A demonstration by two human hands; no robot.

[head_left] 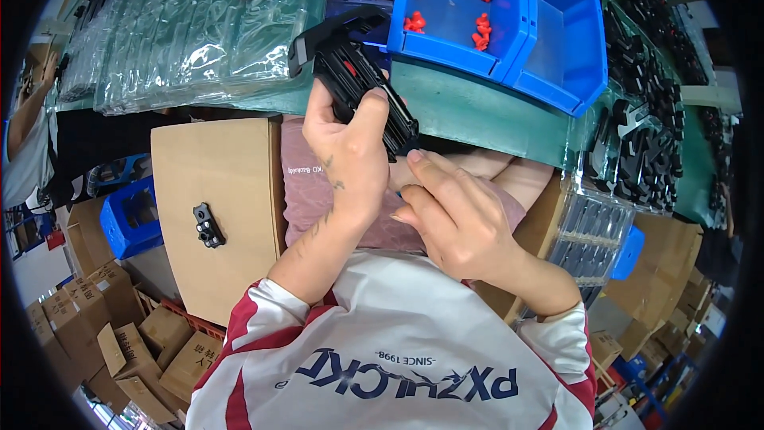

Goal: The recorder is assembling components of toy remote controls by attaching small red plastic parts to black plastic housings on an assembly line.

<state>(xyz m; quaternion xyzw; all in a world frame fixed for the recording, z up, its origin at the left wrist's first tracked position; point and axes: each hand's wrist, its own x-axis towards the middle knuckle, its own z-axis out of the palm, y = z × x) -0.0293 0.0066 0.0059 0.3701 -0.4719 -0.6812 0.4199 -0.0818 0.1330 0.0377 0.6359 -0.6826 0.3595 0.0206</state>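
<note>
My left hand [350, 143] is wrapped round a long black plastic housing [358, 84], thumb pressed along its side. The housing tilts, its wide bracket-like end up and left and its narrow end down toward my right hand. A small red piece [350, 68] shows inside it. At the narrow end is my right hand [461, 219], its index fingertip at or against the housing. Its other fingers are curled in with the thumb; whatever they pinch is too small or hidden to name. Several red plastic parts [482, 32] lie in a blue bin [454, 60] beyond.
A second blue bin [557, 87] adjoins the first on the green bench [454, 99]. Clear plastic trays [199, 48] are at left, black parts [637, 127] at right. A cardboard box [215, 159] beside me carries a small black part [208, 225]. Another person's arm [36, 103] shows far left.
</note>
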